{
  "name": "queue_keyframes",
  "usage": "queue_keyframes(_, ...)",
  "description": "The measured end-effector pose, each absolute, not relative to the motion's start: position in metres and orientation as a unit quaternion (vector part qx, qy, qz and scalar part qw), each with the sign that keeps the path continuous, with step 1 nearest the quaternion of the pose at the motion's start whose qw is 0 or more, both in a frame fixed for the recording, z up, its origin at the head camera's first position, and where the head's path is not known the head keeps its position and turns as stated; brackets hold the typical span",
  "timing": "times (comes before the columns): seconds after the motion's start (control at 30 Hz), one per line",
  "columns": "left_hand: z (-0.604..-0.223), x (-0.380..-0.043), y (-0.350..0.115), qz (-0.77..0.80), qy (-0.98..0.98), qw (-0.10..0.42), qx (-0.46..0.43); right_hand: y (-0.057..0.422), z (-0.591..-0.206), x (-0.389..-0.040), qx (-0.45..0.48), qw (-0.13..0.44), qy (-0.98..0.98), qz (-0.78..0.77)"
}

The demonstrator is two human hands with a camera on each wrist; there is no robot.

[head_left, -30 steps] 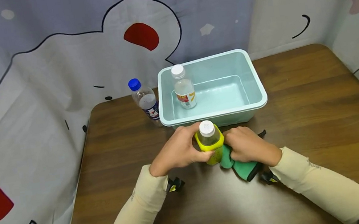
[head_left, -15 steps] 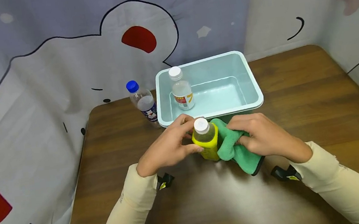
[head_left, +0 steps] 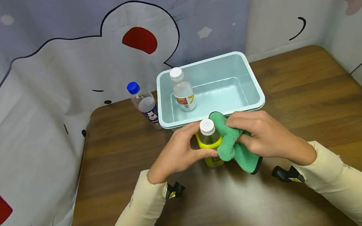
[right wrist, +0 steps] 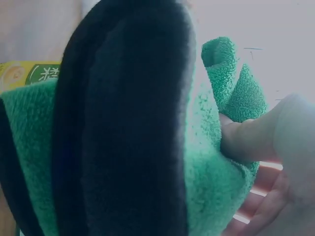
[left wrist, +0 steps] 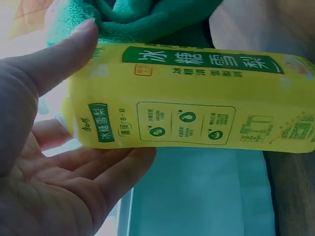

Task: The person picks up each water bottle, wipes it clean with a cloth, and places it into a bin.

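A drink bottle [left wrist: 182,103] with a yellow label and a white cap stands in front of the tub. My left hand [head_left: 180,151] grips its upper part, thumb on the near side and fingers on the far side. In my right hand [head_left: 267,133] is a bunched green cloth [head_left: 246,155] with a dark edge, pinched between thumb and fingers. The cloth lies up against the right side of the bottle. In the right wrist view the cloth [right wrist: 211,187] hides most of the bottle's label [right wrist: 34,73].
A pale blue plastic tub [head_left: 260,95] sits behind the hands, with a white-capped clear bottle [head_left: 184,94] upright at its left end. Left of the tub stands a blue-capped bottle [head_left: 147,105]. The wooden table [head_left: 315,95] meets a patterned curtain [head_left: 64,73] at its back and left.
My right hand has lifted the green cloth off the table and brought it up against the bottle. My left hand keeps holding the bottle, which has shifted only slightly.
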State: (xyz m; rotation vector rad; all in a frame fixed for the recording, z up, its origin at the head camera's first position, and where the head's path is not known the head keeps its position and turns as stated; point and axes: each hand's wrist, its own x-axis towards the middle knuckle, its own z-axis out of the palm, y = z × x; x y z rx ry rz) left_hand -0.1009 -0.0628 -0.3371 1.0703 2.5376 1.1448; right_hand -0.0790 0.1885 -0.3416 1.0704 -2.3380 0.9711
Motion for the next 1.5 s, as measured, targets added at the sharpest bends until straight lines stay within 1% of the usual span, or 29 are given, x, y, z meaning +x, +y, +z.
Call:
queue_keyframes(0.17, -0.338, -0.099, -0.063, 0.383, 0.851, 0.059, 0.355, 0.181, -0.347, -0.082, 0.362, 0.186, -0.846, 0.345)
queue_keyframes(0.33, -0.338, -0.096, -0.06, 0.385, 0.847, 0.05, 0.363, 0.175, -0.368, -0.081, 0.329, 0.167, -0.877, 0.307)
queue_keyframes(0.43, -0.339, -0.096, -0.058, 0.389, 0.846, 0.047, 0.363, 0.171, -0.386, -0.081, 0.304, 0.132, -0.903, 0.275)
queue_keyframes(0.53, -0.341, -0.097, -0.058, 0.394, 0.846, 0.051, 0.356, 0.167, -0.405, -0.082, 0.276, 0.073, -0.928, 0.241)
queue_keyframes(0.6, -0.343, -0.098, -0.058, 0.408, 0.841, 0.063, 0.351, 0.164, -0.415, -0.082, 0.259, 0.034, -0.94, 0.219)
queue_keyframes(0.7, -0.345, -0.1, -0.058, 0.453, 0.82, 0.102, 0.336, 0.163, -0.421, -0.083, 0.256, -0.008, -0.947, 0.195)
queue_keyframes(0.77, -0.346, -0.1, -0.061, 0.479, 0.804, 0.127, 0.328, 0.164, -0.419, -0.083, 0.266, -0.024, -0.944, 0.193)
queue_keyframes(0.83, -0.347, -0.101, -0.065, 0.491, 0.796, 0.141, 0.326, 0.169, -0.413, -0.082, 0.284, -0.03, -0.938, 0.196)
queue_keyframes(0.9, -0.347, -0.102, -0.07, 0.479, 0.801, 0.132, 0.335, 0.176, -0.403, -0.081, 0.299, -0.021, -0.93, 0.211)
queue_keyframes(0.93, -0.346, -0.102, -0.073, 0.465, 0.808, 0.121, 0.339, 0.18, -0.398, -0.081, 0.305, -0.007, -0.926, 0.224)
queue_keyframes(1.07, -0.339, -0.104, -0.079, 0.415, 0.835, 0.09, 0.35, 0.193, -0.373, -0.081, 0.323, 0.088, -0.895, 0.295)
queue_keyframes(1.13, -0.336, -0.103, -0.078, 0.391, 0.85, 0.09, 0.342, 0.196, -0.364, -0.082, 0.334, 0.137, -0.873, 0.328)
queue_keyframes(1.23, -0.336, -0.096, -0.071, 0.384, 0.859, 0.101, 0.323, 0.195, -0.358, -0.084, 0.349, 0.184, -0.847, 0.356)
queue_keyframes(1.33, -0.339, -0.09, -0.063, 0.398, 0.86, 0.096, 0.306, 0.192, -0.355, -0.083, 0.362, 0.212, -0.828, 0.373)
queue_keyframes(1.4, -0.342, -0.089, -0.061, 0.402, 0.86, 0.082, 0.304, 0.19, -0.352, -0.082, 0.372, 0.226, -0.817, 0.378)
queue_keyframes(1.5, -0.341, -0.089, -0.064, 0.389, 0.866, 0.063, 0.309, 0.188, -0.346, -0.084, 0.395, 0.232, -0.803, 0.381)
